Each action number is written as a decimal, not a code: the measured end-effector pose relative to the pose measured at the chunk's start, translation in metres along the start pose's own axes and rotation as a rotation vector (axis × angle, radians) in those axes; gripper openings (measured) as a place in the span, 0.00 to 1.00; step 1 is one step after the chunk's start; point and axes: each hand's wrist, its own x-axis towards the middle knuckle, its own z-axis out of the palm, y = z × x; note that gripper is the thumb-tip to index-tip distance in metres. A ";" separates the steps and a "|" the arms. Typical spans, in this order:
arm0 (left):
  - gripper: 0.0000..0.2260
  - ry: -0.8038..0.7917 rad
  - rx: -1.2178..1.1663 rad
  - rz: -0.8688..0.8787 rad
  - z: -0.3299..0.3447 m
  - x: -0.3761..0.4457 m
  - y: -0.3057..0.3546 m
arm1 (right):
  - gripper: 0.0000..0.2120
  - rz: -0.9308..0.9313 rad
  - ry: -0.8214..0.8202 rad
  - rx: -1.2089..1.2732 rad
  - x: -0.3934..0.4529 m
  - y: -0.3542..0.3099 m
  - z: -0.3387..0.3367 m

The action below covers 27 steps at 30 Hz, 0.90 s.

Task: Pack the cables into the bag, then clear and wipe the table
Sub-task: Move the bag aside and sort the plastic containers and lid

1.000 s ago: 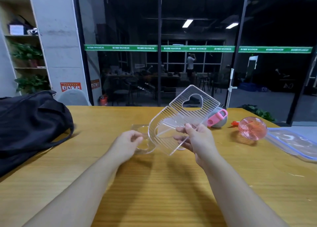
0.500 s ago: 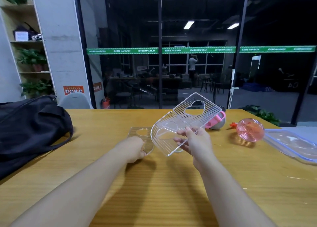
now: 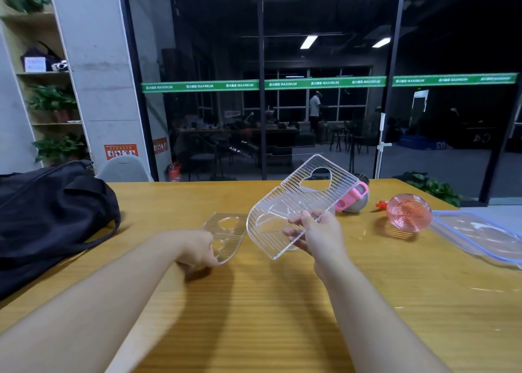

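A single wide-angle view looks from the person's head, forward and slightly down across the desk (image 3: pixel 282 316). Both forearms enter from the bottom edge, close to the lens. Beyond the left hand (image 3: pixel 197 248) and right hand (image 3: pixel 319 234) the view faces a dark glass wall (image 3: pixel 310 62). Straight lines bend near the frame's edges.

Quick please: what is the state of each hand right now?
Left hand: pinching the edge of the flat clear ribbed panel on the table.
Right hand: holding the folded clear ribbed panel up.
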 end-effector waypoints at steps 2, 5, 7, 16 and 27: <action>0.08 0.000 -0.060 -0.030 0.000 0.001 -0.002 | 0.04 -0.004 0.010 -0.008 0.001 0.000 0.000; 0.20 0.084 -0.021 -0.079 0.006 0.006 0.000 | 0.04 -0.011 0.023 -0.022 0.002 0.001 0.000; 0.31 0.120 0.042 -0.094 0.011 0.009 0.004 | 0.04 -0.005 0.028 -0.028 0.003 0.002 0.000; 0.18 0.103 -0.033 -0.053 0.009 0.006 0.008 | 0.05 -0.010 0.039 -0.026 0.004 0.003 -0.001; 0.18 0.393 -0.334 0.055 -0.023 -0.019 -0.008 | 0.09 -0.005 0.013 -0.057 0.004 0.004 0.001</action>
